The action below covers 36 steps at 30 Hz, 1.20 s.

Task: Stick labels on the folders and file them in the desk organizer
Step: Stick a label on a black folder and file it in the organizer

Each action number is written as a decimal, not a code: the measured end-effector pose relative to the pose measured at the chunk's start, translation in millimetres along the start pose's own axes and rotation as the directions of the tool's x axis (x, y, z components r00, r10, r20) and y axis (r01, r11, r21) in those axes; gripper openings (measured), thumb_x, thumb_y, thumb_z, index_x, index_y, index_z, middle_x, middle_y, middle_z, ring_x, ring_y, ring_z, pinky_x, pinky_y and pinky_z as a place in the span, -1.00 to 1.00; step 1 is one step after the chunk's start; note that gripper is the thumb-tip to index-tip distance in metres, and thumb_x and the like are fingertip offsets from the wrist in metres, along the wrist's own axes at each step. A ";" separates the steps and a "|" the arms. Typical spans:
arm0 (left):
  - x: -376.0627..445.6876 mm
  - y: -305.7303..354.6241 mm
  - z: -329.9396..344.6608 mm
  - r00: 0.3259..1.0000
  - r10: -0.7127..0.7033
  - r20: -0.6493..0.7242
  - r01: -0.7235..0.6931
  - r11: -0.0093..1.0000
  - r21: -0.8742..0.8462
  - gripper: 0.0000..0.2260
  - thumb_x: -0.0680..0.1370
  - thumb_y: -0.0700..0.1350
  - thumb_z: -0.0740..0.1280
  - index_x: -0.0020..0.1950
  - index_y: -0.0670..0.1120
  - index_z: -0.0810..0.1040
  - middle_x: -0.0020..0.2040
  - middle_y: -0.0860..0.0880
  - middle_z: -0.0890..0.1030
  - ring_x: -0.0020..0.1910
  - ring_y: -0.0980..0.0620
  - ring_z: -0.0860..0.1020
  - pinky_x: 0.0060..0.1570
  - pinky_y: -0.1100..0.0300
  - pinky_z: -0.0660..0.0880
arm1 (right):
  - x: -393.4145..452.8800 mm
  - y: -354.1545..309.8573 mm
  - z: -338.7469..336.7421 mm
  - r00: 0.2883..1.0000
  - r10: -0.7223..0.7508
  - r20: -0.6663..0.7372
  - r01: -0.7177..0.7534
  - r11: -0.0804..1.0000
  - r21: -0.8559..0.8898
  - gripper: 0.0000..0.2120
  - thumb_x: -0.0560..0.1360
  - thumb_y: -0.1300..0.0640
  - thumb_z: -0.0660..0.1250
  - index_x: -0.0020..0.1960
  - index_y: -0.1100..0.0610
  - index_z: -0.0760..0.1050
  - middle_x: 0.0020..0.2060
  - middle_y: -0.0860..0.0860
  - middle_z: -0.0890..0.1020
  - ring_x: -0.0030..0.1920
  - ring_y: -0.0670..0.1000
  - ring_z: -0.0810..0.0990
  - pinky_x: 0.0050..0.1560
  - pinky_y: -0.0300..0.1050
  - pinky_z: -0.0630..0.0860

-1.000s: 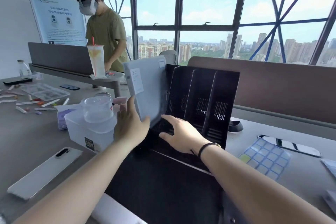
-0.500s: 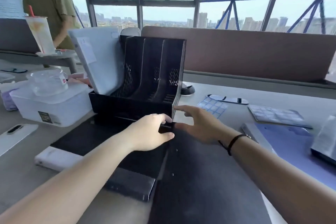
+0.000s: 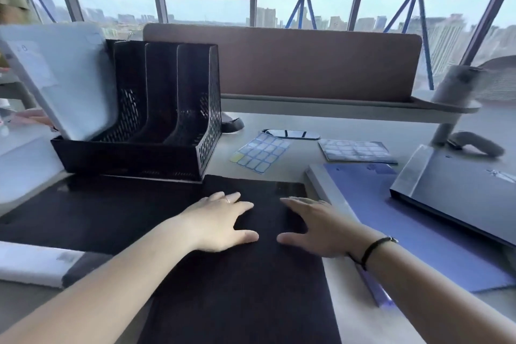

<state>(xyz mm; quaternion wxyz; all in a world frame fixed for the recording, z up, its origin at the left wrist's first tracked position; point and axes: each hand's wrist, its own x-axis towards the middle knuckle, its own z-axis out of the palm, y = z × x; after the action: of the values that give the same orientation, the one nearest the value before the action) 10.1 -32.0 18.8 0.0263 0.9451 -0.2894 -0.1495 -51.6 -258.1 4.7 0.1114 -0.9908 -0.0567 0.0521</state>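
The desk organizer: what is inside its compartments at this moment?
The desk organizer holds one grey folder leaning in its leftmost compartment. The other three look empty, though their floors are dark and partly hidden by the front wall.

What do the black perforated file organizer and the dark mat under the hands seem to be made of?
The black perforated desk organizer looks like moulded plastic, possibly metal mesh: thin punched walls, slight sheen. The dark desk mat looks like felt or fabric: matte, fuzzy, no reflections.

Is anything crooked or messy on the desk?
The pale grey folder leans tilted in the leftmost slot of the black mesh desk organizer, not upright. Nothing looks spilled or broken. Both hands rest flat on the black mat.
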 end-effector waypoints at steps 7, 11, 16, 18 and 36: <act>-1.4 13.9 1.9 1.000 -0.019 -0.018 0.020 0.998 0.062 -0.31 0.50 0.46 0.14 0.58 0.27 0.12 0.63 0.09 0.10 0.59 0.02 0.07 0.50 0.01 0.18 | -14.9 6.2 8.0 0.996 0.000 -0.092 -0.005 0.998 -0.055 -0.27 0.50 -0.44 0.13 0.56 -0.10 0.21 0.57 -0.16 0.17 0.55 -0.12 0.11 0.51 -0.19 -0.04; -10.6 15.3 1.1 1.000 -0.020 -0.005 0.020 0.996 0.091 -0.30 0.46 0.50 0.15 0.55 0.30 0.16 0.60 0.14 0.15 0.54 0.04 0.15 0.42 0.00 0.29 | -20.9 5.7 16.2 0.988 -0.032 -0.151 0.025 0.999 -0.043 -0.28 0.47 -0.48 0.10 0.51 -0.12 0.30 0.53 -0.17 0.26 0.52 -0.16 0.19 0.55 -0.13 -0.02; -18.5 13.7 3.0 1.000 -0.012 0.005 0.012 0.996 0.085 -0.33 0.47 0.49 0.15 0.54 0.31 0.17 0.58 0.18 0.15 0.52 0.06 0.17 0.38 0.00 0.33 | -25.0 7.9 16.5 0.984 -0.055 -0.167 0.051 0.998 -0.027 -0.31 0.44 -0.48 0.14 0.46 -0.16 0.37 0.49 -0.21 0.32 0.47 -0.21 0.24 0.49 -0.25 -0.02; -19.7 13.7 4.0 1.000 -0.007 0.010 0.007 0.996 0.089 -0.34 0.47 0.48 0.14 0.53 0.30 0.17 0.57 0.18 0.15 0.50 0.06 0.18 0.38 0.01 0.34 | -25.7 8.0 16.3 0.984 -0.059 -0.169 0.056 0.998 -0.023 -0.31 0.44 -0.48 0.15 0.46 -0.16 0.38 0.49 -0.21 0.33 0.47 -0.20 0.25 0.49 -0.25 0.03; 62.9 -5.6 -45.4 0.990 -0.091 -0.107 0.079 0.991 -0.112 -0.39 0.52 0.35 0.27 0.52 0.15 0.32 0.54 0.07 0.34 0.49 0.02 0.34 0.46 0.03 0.30 | 8.5 17.9 -1.9 0.985 -0.022 -0.171 0.057 0.977 0.206 -0.52 0.47 -0.26 0.36 0.34 -0.16 0.48 0.29 -0.25 0.50 0.30 -0.18 0.45 0.24 -0.32 0.34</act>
<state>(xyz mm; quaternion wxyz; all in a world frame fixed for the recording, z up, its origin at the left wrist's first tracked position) 76.1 -64.0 44.5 0.0870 0.9607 -0.2383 -0.1126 -41.2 -274.7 1.7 0.2208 -0.9730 -0.0610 -0.0278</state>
